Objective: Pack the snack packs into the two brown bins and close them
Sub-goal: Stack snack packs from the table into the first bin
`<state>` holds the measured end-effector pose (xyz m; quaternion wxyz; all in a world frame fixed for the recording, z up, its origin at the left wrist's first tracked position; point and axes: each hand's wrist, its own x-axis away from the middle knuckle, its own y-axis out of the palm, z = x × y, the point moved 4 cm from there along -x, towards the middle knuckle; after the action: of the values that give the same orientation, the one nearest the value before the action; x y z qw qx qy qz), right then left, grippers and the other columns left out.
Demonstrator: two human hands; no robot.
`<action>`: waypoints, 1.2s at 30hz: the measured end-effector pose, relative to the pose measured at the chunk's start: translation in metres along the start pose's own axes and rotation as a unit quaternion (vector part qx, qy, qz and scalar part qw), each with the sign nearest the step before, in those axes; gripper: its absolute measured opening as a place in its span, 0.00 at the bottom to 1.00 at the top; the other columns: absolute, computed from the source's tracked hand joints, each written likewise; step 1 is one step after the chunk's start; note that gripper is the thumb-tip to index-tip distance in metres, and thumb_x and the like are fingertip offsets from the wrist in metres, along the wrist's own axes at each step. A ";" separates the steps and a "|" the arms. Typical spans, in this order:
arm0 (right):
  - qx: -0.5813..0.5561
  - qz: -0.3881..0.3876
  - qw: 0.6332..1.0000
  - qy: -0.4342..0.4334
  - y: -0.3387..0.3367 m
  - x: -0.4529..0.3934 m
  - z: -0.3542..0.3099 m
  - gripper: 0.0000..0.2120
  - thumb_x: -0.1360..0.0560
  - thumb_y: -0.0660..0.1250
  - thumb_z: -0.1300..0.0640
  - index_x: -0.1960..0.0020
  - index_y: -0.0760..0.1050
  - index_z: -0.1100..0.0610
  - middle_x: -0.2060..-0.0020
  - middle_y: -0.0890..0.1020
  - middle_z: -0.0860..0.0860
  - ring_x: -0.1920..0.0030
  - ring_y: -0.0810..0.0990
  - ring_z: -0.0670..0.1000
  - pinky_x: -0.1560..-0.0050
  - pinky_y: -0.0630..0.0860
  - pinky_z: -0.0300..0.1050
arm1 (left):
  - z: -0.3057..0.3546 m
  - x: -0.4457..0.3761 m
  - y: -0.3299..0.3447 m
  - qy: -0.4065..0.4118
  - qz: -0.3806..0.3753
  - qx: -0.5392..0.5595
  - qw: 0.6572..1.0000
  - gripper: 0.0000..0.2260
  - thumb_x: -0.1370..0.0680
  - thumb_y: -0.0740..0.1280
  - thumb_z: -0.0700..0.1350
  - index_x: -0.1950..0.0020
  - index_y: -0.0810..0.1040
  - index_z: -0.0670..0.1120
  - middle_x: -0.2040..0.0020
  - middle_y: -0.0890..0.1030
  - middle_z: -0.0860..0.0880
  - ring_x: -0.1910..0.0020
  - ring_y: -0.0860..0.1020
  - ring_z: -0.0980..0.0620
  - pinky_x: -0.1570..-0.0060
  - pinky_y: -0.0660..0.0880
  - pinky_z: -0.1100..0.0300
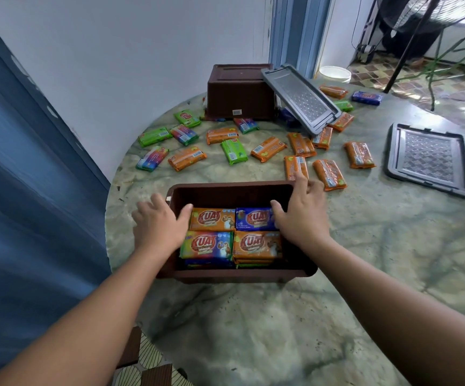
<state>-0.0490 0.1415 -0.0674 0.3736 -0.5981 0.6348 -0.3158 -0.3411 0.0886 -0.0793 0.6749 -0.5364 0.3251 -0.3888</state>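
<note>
An open brown bin (225, 188) stands on the table in front of me, filled with stacked snack packs (211, 220) in orange, blue and multicolour wrappers. My left hand (160, 222) grips the bin's left wall, thumb inside. My right hand (299, 211) grips the right wall, thumb over a blue pack. A second brown bin (239, 91) lies upside down at the far side. One grey lid (301, 98) leans against it; another grey lid (429, 158) lies flat at the right. Several loose packs (269, 149) are scattered between the bins.
The round green marble table (365, 246) ends close at the left, beside a blue door and a white wall. A white bucket (334, 73) and a fan stand on the tiled floor beyond the far right edge.
</note>
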 end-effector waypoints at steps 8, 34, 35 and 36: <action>0.015 -0.101 0.991 0.083 0.009 -0.017 0.002 0.33 0.19 0.62 0.58 0.20 0.50 0.51 0.29 0.69 0.56 0.40 0.79 0.59 0.58 0.73 0.52 | -0.003 -0.015 0.013 -0.001 -0.019 0.017 1.000 0.12 0.15 0.56 0.54 0.42 0.63 0.45 0.57 0.76 0.43 0.60 0.74 0.43 0.66 0.68 0.51; 0.023 -0.099 0.989 0.103 0.090 -0.085 -0.128 0.30 0.22 0.64 0.61 0.24 0.56 0.55 0.34 0.74 0.59 0.40 0.79 0.63 0.54 0.72 0.52 | -0.090 -0.160 -0.010 0.028 -0.030 0.024 0.999 0.13 0.15 0.57 0.51 0.39 0.65 0.41 0.46 0.80 0.35 0.57 0.73 0.40 0.61 0.68 0.49; 0.024 -0.098 0.989 0.104 0.091 -0.086 -0.128 0.31 0.22 0.64 0.61 0.23 0.55 0.54 0.34 0.74 0.59 0.40 0.79 0.63 0.55 0.72 0.52 | -0.090 -0.161 -0.009 0.031 -0.023 0.022 0.999 0.13 0.15 0.57 0.50 0.40 0.65 0.41 0.47 0.80 0.35 0.57 0.74 0.40 0.61 0.68 0.49; 0.023 -0.097 0.989 0.105 0.092 -0.086 -0.128 0.31 0.22 0.64 0.61 0.23 0.55 0.54 0.34 0.74 0.59 0.40 0.79 0.62 0.55 0.72 0.52 | -0.090 -0.161 -0.008 0.033 -0.019 0.019 0.999 0.13 0.15 0.57 0.50 0.39 0.65 0.40 0.46 0.80 0.35 0.57 0.74 0.40 0.62 0.68 0.49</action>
<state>-0.2057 0.2292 -0.0699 0.2866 -0.6115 0.6019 -0.4262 -0.4979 0.1858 -0.0873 0.6661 -0.5164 0.3295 -0.4256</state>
